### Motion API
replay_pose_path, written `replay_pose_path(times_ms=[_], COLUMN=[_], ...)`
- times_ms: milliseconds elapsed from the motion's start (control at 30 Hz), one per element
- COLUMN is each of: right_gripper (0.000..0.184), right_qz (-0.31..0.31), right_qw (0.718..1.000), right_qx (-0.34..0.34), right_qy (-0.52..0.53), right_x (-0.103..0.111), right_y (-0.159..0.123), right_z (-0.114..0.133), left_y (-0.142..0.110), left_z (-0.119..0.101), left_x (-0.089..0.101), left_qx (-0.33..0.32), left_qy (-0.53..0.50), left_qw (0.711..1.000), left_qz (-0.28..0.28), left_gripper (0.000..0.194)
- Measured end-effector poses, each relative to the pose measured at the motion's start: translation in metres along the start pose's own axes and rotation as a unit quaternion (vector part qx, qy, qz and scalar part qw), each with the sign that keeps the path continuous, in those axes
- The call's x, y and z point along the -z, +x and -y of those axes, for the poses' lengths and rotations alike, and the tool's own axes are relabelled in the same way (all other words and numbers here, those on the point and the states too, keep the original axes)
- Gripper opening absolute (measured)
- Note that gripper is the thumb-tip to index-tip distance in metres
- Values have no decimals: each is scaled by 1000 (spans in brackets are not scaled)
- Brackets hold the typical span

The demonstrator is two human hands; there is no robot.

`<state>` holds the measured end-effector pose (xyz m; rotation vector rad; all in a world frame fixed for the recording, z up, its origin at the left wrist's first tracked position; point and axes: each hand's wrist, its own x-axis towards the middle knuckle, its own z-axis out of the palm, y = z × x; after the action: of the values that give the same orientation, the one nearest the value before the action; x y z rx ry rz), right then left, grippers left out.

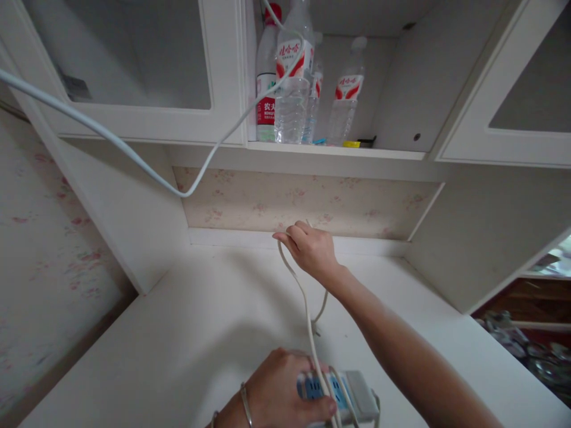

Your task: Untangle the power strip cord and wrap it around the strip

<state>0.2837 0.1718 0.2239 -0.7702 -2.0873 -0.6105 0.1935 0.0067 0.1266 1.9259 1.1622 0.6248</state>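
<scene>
My left hand, with a bracelet at the wrist, grips a white power strip with blue socket faces at the bottom of the view. Turns of its cable lie across the strip beneath my left thumb. Farther off, my right hand is closed around the pale cable, holding it up near the back of the counter. From there the cable runs down to the strip. A plug hangs on another length of it, between my two hands.
A white countertop lies below. Above, an open cabinet shelf holds several bottles, including a clear water bottle. Another white cable hangs across the upper left. A floral wall is behind.
</scene>
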Motion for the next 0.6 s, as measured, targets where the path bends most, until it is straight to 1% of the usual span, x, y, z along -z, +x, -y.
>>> replay_pose_path(times_ms=[33, 100, 200, 300, 367, 467, 533, 600], right_gripper=[51, 51, 50, 47, 46, 46, 44, 42], right_qz=[8, 28, 68, 129, 183, 265, 292, 304], right_qw=[1000, 999, 995, 983, 971, 951, 944, 942], right_qx=[-4, -22, -71, -124, -150, -162, -152, -141], right_qy=[-7, -19, -33, -35, -27, -5, 6, 15], right_x=[-2, -7, -17, -31, -40, -51, -55, -56], right_y=[-1, -5, -19, -44, -66, -102, -123, -140], right_z=[-3, -12, -34, -57, -67, -68, -60, -48], left_y=[0, -1, -5, -10, -13, -17, -18, -17], left_z=[-2, -4, -5, -2, 3, 11, 16, 19], left_x=[0, 1, 6, 14, 19, 24, 25, 26], left_qx=[-8, -23, -33, -33, -24, -26, -35, -37], left_qy=[7, 16, 12, -13, -50, -146, -219, -285], left_qw=[1000, 1000, 999, 998, 997, 985, 969, 950], left_qz=[-2, -8, -31, -49, -60, -90, -107, -122], left_gripper=[24, 22, 22, 20, 22, 32, 35, 38])
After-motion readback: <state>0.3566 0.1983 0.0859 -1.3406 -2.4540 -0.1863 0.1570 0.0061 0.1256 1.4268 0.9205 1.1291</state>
